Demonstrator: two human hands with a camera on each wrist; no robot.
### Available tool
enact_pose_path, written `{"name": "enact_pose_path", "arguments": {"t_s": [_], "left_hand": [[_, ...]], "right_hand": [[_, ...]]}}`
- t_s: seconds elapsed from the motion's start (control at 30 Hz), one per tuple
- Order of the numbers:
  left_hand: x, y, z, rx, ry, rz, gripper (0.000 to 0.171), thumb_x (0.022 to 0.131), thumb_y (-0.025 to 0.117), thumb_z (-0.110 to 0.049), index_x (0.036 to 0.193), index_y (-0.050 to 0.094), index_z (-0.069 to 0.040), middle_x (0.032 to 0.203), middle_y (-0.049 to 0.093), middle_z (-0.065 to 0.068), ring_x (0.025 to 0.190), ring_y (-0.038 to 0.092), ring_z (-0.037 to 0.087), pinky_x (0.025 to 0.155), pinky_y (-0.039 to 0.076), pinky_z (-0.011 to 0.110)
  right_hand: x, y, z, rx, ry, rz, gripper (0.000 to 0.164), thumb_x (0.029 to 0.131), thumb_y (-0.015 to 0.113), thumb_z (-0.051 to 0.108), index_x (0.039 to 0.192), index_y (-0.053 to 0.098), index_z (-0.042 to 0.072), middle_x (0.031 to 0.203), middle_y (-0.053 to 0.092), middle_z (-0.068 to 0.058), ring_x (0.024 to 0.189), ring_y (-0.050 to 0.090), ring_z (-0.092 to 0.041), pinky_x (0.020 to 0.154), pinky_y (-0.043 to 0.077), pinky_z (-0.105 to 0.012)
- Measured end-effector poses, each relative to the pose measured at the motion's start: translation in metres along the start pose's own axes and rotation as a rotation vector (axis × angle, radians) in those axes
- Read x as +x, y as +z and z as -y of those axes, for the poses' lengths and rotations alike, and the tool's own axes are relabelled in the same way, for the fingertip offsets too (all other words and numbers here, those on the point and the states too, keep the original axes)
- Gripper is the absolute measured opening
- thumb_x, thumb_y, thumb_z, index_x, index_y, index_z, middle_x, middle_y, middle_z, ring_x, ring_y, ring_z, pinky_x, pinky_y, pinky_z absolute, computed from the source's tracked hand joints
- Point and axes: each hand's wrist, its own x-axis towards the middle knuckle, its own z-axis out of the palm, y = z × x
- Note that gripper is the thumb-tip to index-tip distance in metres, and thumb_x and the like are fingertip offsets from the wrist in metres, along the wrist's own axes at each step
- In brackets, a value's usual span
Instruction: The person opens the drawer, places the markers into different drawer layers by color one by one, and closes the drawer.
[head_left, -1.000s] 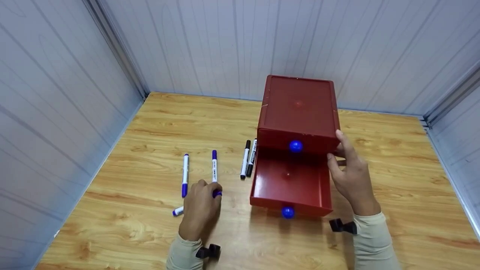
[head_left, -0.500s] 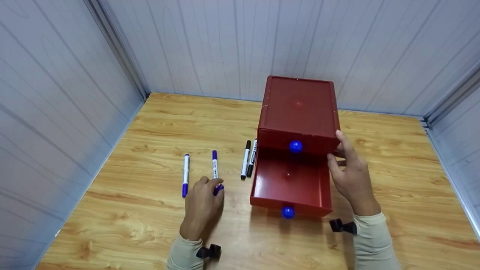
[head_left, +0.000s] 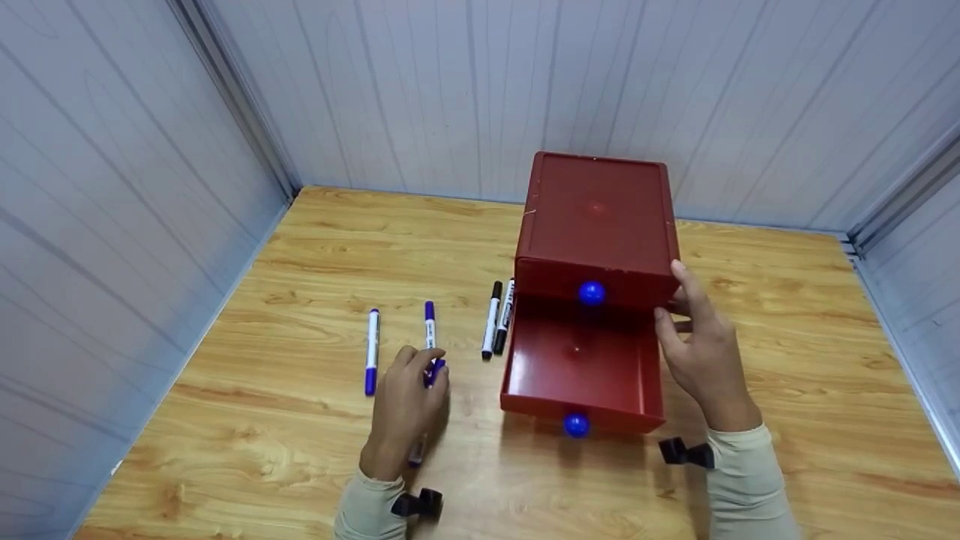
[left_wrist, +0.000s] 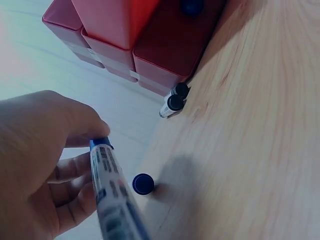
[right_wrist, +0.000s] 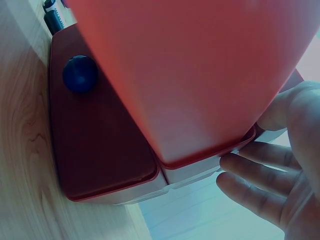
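My left hand [head_left: 405, 405] pinches a white marker [left_wrist: 111, 187] by its blue-capped end. In the left wrist view its body slants toward the camera, above the table. Just beyond it lies another blue-capped marker [head_left: 430, 322], partly covered by my fingers in the head view. A third blue-capped marker [head_left: 372, 352] lies to the left. My right hand [head_left: 705, 352] touches the right side of a red drawer cabinet [head_left: 598, 214], fingers fairly straight along its edge. The cabinet's middle drawer [head_left: 577, 360] is pulled out, with nothing visible inside.
Two black-capped markers [head_left: 491, 321] lie against the cabinet's left side. Blue round knobs [head_left: 592, 292] stick out from the drawer fronts. Pale panel walls [head_left: 420, 97] border the wooden table [head_left: 247, 420] at the back and sides.
The left hand has picked up a marker that lay beside it and turned it, so its far end shows under the wrist. The right hand and cabinet stay put.
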Motion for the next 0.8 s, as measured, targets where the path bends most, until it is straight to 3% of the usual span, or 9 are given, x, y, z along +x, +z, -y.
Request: {"name": "enact_pose_path", "arguments": {"t_s": [0.27,0.43,0.7,0.8], "left_hand": [[0.0019,-0.0018,0.0001,-0.098,-0.035,0.003,0.019,0.087,0.074,-0.006,0.106,0.073,-0.001,0.087,0.062,0.008,0.069,0.058,0.014,0.055,0.05,0.025],[0.0036,-0.0019,0.0005,-0.12,-0.057,-0.02,0.016,0.088,0.072,-0.004,0.104,0.072,0.0,0.089,0.068,0.007,0.071,0.063,0.015,0.061,0.054,0.028],[0.0036,-0.0039,-0.002,-0.115,-0.182,-0.002,0.019,0.09,0.071,-0.007,0.108,0.072,-0.001,0.093,0.068,0.005,0.076,0.063,0.015,0.066,0.054,0.03],[0.0034,-0.0039,-0.0022,-0.114,-0.19,-0.002,0.018,0.09,0.072,-0.007,0.106,0.072,-0.001,0.092,0.068,0.004,0.076,0.062,0.014,0.066,0.054,0.029]], "right_hand": [[-0.001,-0.0006,0.0004,-0.009,-0.011,-0.012,0.07,0.091,0.064,-0.006,0.154,0.039,0.013,0.107,0.069,-0.016,0.095,0.071,-0.028,0.075,0.047,-0.007],[-0.001,-0.0004,0.0009,-0.015,-0.012,-0.009,0.07,0.091,0.065,-0.005,0.154,0.039,0.013,0.107,0.069,-0.016,0.094,0.071,-0.028,0.075,0.048,-0.007],[0.0002,0.0008,0.0035,-0.009,-0.01,0.0,0.071,0.091,0.066,-0.004,0.154,0.038,0.014,0.107,0.068,-0.015,0.094,0.07,-0.028,0.073,0.05,-0.01],[0.0005,0.0022,0.0042,-0.002,0.003,0.002,0.071,0.091,0.066,-0.002,0.154,0.038,0.015,0.107,0.068,-0.015,0.094,0.07,-0.027,0.073,0.048,-0.008]]}}
